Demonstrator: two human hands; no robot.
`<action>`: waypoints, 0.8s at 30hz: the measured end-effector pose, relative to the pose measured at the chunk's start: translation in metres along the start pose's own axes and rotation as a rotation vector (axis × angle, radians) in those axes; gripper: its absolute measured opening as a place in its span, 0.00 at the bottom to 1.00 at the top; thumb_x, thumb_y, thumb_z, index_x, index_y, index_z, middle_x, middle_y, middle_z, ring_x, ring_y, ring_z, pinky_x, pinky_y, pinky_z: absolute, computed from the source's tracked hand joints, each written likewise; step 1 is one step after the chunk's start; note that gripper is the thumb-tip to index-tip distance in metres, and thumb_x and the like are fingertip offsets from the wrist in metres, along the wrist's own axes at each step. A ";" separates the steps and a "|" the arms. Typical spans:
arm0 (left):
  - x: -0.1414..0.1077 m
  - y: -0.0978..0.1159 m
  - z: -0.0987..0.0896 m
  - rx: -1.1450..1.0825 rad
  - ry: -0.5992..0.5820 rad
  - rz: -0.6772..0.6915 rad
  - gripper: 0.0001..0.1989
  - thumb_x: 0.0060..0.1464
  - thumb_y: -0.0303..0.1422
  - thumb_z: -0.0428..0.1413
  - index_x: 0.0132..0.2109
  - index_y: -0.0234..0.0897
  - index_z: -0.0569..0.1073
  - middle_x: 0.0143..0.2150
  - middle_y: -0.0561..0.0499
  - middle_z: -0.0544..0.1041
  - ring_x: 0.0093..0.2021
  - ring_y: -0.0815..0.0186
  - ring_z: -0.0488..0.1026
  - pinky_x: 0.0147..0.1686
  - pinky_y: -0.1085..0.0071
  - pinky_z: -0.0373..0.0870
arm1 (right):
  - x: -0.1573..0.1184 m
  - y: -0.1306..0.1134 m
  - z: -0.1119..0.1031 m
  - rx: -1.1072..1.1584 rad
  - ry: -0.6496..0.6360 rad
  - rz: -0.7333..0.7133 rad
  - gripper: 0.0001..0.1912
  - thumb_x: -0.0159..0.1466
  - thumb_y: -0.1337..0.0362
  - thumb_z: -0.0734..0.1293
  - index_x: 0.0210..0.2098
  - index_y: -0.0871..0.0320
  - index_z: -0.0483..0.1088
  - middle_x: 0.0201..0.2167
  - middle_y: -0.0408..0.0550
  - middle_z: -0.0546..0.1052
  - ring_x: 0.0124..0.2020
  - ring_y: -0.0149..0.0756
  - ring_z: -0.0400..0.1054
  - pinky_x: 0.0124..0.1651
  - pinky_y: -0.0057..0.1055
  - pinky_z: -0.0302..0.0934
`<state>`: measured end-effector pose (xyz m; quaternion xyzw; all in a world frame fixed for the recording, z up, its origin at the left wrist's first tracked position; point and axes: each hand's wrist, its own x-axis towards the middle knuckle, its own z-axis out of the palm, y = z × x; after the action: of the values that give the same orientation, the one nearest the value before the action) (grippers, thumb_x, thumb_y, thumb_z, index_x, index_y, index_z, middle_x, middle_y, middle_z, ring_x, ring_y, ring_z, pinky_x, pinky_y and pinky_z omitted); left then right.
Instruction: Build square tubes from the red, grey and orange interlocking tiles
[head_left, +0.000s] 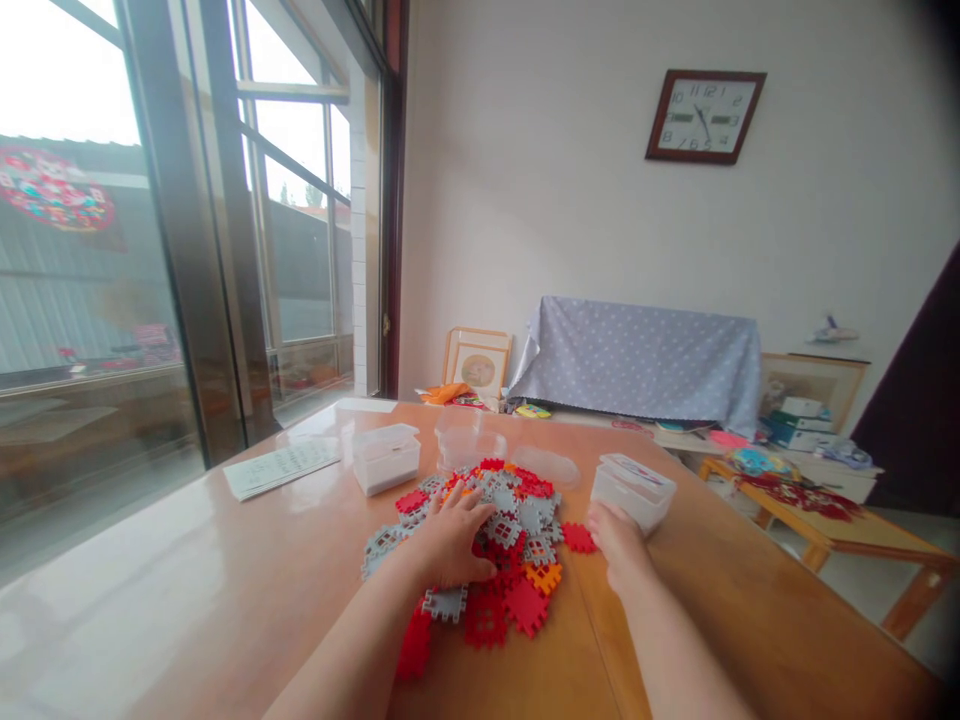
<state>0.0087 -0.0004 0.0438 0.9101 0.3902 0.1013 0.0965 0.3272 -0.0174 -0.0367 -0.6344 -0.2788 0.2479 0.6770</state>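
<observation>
A heap of interlocking plastic tiles [536,512], red, grey and orange with toothed edges, lies in the middle of the table. My left hand [454,535] rests over the heap's left part, fingers spread and palm down. To the right, my right hand [621,545] has its fingers curled in, and what they hold, if anything, is hidden. A red tile [578,537] sits right beside its fingertips, at the heap's right edge. Just behind that hand stands a clear plastic box [634,492] with a lid; whether the fingers touch it I cannot tell.
Another clear box [385,462] stands behind the heap on the left, with clear round containers [471,445] and a flat clear lid [551,466] at the back. A folded printed sheet [283,464] lies on the left of the wooden table [172,590]. A low side table [862,535] is at right.
</observation>
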 end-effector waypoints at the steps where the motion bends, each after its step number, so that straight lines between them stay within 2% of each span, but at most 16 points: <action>1: 0.000 -0.001 -0.001 -0.001 0.009 -0.004 0.45 0.43 0.50 0.64 0.68 0.49 0.62 0.74 0.46 0.53 0.74 0.38 0.42 0.68 0.36 0.39 | 0.000 -0.001 0.001 0.007 0.000 0.020 0.23 0.52 0.51 0.70 0.42 0.59 0.76 0.35 0.49 0.81 0.40 0.43 0.76 0.41 0.35 0.70; 6: 0.002 -0.002 -0.006 0.004 0.113 -0.033 0.28 0.52 0.37 0.56 0.61 0.48 0.69 0.68 0.48 0.66 0.70 0.48 0.57 0.68 0.42 0.48 | -0.001 -0.006 0.000 0.060 0.002 0.092 0.24 0.52 0.52 0.71 0.45 0.58 0.74 0.42 0.51 0.81 0.45 0.43 0.76 0.47 0.34 0.71; 10: 0.003 -0.003 -0.011 0.005 0.192 -0.060 0.21 0.54 0.32 0.54 0.55 0.45 0.72 0.57 0.47 0.76 0.60 0.53 0.69 0.63 0.52 0.60 | -0.002 -0.009 -0.002 0.066 0.012 0.123 0.23 0.52 0.52 0.71 0.44 0.57 0.74 0.42 0.53 0.81 0.45 0.44 0.77 0.46 0.34 0.71; 14: 0.004 -0.001 -0.014 -0.009 0.244 -0.072 0.19 0.57 0.32 0.51 0.55 0.45 0.73 0.53 0.47 0.78 0.56 0.55 0.71 0.59 0.57 0.64 | -0.002 -0.011 -0.004 0.022 0.031 0.115 0.24 0.52 0.52 0.70 0.45 0.59 0.74 0.42 0.55 0.81 0.46 0.46 0.76 0.44 0.36 0.71; 17: 0.004 0.008 -0.014 -0.034 0.246 -0.028 0.19 0.58 0.33 0.51 0.55 0.45 0.73 0.53 0.47 0.78 0.56 0.55 0.71 0.59 0.60 0.64 | -0.002 -0.013 -0.005 -0.020 0.011 0.074 0.25 0.54 0.52 0.68 0.47 0.59 0.73 0.43 0.54 0.81 0.47 0.46 0.76 0.45 0.37 0.70; 24: 0.002 0.025 -0.012 -0.016 0.178 0.111 0.19 0.58 0.39 0.53 0.56 0.47 0.72 0.50 0.48 0.77 0.55 0.55 0.71 0.58 0.61 0.64 | -0.009 -0.012 0.001 -0.212 -0.176 -0.081 0.18 0.53 0.63 0.69 0.44 0.52 0.77 0.47 0.47 0.81 0.53 0.43 0.72 0.58 0.37 0.62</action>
<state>0.0242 -0.0153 0.0618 0.9168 0.3456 0.1901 0.0627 0.3200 -0.0236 -0.0250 -0.6663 -0.3873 0.2443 0.5885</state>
